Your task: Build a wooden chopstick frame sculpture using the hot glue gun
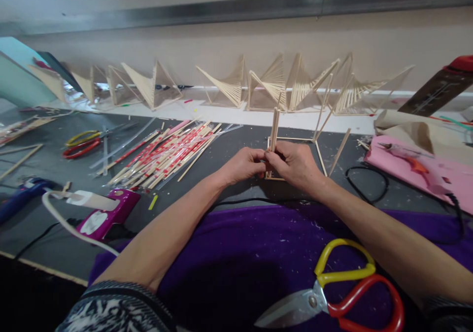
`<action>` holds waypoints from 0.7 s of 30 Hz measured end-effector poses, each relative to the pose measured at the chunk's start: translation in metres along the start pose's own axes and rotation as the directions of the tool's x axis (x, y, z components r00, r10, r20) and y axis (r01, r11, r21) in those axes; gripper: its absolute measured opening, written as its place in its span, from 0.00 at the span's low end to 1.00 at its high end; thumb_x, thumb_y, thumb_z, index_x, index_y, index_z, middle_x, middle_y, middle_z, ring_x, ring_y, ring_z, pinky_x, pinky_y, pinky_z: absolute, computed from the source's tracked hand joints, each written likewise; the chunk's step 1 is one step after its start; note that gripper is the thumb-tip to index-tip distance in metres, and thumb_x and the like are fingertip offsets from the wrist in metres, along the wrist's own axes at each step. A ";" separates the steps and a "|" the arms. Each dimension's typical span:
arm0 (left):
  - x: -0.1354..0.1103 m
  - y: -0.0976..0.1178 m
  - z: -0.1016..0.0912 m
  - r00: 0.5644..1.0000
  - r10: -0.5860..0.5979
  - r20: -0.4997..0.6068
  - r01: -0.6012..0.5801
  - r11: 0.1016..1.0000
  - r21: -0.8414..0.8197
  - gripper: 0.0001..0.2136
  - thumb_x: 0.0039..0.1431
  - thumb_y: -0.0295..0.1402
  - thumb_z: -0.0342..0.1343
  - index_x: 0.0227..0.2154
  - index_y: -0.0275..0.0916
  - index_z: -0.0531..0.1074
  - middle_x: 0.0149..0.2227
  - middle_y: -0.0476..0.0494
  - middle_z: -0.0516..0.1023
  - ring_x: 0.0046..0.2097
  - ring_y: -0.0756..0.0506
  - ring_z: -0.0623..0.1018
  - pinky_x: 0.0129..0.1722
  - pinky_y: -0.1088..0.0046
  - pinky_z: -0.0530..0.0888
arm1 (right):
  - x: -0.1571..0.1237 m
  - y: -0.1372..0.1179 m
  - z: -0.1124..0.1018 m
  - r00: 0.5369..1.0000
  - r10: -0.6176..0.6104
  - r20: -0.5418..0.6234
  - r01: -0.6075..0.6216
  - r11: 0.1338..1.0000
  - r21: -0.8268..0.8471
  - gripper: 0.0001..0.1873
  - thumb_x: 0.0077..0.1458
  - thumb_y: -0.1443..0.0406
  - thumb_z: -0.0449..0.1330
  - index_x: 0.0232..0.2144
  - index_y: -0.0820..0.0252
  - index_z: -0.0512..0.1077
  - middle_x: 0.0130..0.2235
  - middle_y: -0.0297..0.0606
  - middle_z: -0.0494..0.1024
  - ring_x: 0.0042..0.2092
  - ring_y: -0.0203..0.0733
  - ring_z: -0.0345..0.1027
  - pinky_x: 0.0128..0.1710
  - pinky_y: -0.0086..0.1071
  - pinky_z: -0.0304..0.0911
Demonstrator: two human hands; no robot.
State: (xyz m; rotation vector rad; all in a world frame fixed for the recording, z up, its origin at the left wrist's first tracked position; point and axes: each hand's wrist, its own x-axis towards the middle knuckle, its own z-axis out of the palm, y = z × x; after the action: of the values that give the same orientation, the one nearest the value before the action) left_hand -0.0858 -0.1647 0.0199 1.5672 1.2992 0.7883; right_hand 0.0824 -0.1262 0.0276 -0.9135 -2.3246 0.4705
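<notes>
My right hand (pixel 297 163) is closed around a few thin wooden sticks (pixel 274 127) that stand upright. My left hand (pixel 244 165) meets it from the left, thumb and fingers pinched at the lower part of the same sticks; the exact grip is partly hidden. Under and behind both hands is a square frame of wooden sticks (pixel 320 157) on the dark table, with further sticks rising from its corners. In front of me, large scissors (pixel 314 297) with one yellow and one red handle lie on purple cloth (pixel 236 253).
Several finished stick models (pixel 229 83) line the wall. A pile of packaged sticks (pixel 166 154) lies to the left, near other scissors (pixel 83 142) and a magenta power strip (pixel 109 214) with a cable. On the right, a glue gun (pixel 421 167) rests on pink material beside a bottle (pixel 436 90).
</notes>
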 end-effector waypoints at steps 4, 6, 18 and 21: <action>0.002 -0.001 -0.006 0.999 0.026 0.033 -0.028 0.998 0.062 0.05 0.48 0.31 0.56 0.24 0.35 0.75 0.22 0.51 0.72 0.24 0.54 0.69 0.26 0.77 0.64 | 0.000 -0.004 -0.004 0.999 0.008 0.037 -0.007 0.999 -0.037 0.15 0.59 0.62 0.52 0.24 0.61 0.71 0.23 0.34 0.72 0.25 0.33 0.59 0.27 0.29 0.48; 0.003 0.000 -0.008 0.998 0.041 0.046 -0.046 0.993 0.109 0.07 0.49 0.34 0.56 0.24 0.35 0.76 0.23 0.49 0.73 0.25 0.53 0.70 0.27 0.76 0.65 | 0.002 -0.007 -0.009 0.997 0.019 0.069 -0.015 0.998 -0.056 0.15 0.59 0.61 0.52 0.25 0.61 0.73 0.25 0.35 0.74 0.26 0.33 0.61 0.27 0.29 0.49; 0.011 0.007 -0.016 0.996 -0.057 0.066 0.038 0.964 0.263 0.14 0.54 0.43 0.57 0.36 0.41 0.80 0.26 0.48 0.78 0.27 0.50 0.73 0.25 0.78 0.66 | -0.032 -0.031 -0.104 0.981 0.023 0.194 0.026 0.968 -0.248 0.16 0.60 0.60 0.53 0.28 0.61 0.76 0.26 0.37 0.77 0.27 0.33 0.65 0.26 0.29 0.50; 0.011 0.007 -0.015 0.995 -0.076 0.058 0.058 0.959 0.276 0.15 0.55 0.45 0.56 0.37 0.40 0.80 0.27 0.47 0.78 0.28 0.49 0.74 0.27 0.77 0.67 | -0.053 0.001 -0.150 0.984 0.177 0.002 -0.172 0.960 -0.223 0.16 0.59 0.59 0.54 0.25 0.60 0.75 0.23 0.33 0.75 0.24 0.31 0.63 0.27 0.27 0.52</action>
State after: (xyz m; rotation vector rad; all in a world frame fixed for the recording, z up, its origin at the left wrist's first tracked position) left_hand -0.0945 -0.1502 0.0309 1.7406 1.4510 0.5237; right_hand 0.2103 -0.1473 0.1208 -1.2326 -2.3611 0.2954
